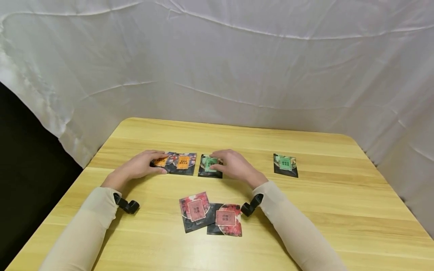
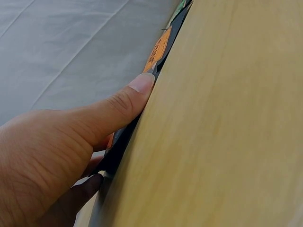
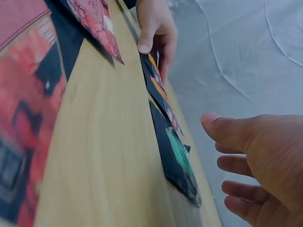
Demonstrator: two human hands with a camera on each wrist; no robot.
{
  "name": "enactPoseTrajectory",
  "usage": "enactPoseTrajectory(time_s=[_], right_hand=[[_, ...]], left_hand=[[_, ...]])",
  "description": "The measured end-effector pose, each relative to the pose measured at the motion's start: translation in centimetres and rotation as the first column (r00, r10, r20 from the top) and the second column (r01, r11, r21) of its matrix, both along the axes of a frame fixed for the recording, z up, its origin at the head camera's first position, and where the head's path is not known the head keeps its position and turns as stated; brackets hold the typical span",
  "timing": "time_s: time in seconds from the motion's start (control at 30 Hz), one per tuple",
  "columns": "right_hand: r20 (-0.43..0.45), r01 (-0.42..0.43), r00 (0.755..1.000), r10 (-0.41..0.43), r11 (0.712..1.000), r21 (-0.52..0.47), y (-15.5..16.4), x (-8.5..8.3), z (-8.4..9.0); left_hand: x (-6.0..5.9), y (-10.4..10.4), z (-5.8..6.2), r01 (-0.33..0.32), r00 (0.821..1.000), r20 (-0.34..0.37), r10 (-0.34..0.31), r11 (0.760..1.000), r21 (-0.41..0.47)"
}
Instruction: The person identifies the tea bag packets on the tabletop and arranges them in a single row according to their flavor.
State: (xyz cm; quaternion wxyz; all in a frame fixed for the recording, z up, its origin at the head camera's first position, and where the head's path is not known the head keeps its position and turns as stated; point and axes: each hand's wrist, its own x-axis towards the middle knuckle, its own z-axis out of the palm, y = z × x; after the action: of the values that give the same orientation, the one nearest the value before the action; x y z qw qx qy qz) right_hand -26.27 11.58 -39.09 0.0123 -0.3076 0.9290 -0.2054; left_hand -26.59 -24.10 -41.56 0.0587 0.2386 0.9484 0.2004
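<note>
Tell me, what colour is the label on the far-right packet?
Green, on a black packet; head view shows it best.

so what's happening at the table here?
A person is handling small foil packets on a wooden table. The left hand pinches one of two overlapping orange-label packets, thumb on its near edge. The right hand is over a green-label packet, fingers spread; the right wrist view suggests they are not closed on it. A second green-label packet lies apart to the right, and two red-label packets overlap near the person.
</note>
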Motion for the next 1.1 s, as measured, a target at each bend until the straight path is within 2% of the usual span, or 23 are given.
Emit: enactPoseTrajectory(time_s=[0.23, 0.7, 0.93, 1.1], right_hand=[[0.018, -0.023, 1.000, 0.023, 1.000, 0.015, 2.3, 0.5, 0.3], [-0.027, 0.018, 0.999, -0.018, 1.000, 0.008, 8.2, 1.4, 0.9], [-0.054, -0.006, 0.999, 0.007, 1.000, 0.014, 11.4, 1.6, 0.5], [-0.060, 0.013, 0.998, -0.012, 1.000, 0.024, 13.4, 1.8, 0.4]], left_hand=[[0.1, -0.1, 0.1, -0.004, 1.000, -0.006, 0.004, 1.000, -0.006], [0.0, -0.1, 0.0, -0.005, 1.000, -0.012, 0.005, 1.000, -0.003], [-0.1, 0.0, 0.0, 0.001, 1.000, -0.022, -0.002, 1.000, -0.002], [0.0, 0.0, -0.1, 0.010, 1.000, -0.023, -0.010, 1.000, 0.002]])
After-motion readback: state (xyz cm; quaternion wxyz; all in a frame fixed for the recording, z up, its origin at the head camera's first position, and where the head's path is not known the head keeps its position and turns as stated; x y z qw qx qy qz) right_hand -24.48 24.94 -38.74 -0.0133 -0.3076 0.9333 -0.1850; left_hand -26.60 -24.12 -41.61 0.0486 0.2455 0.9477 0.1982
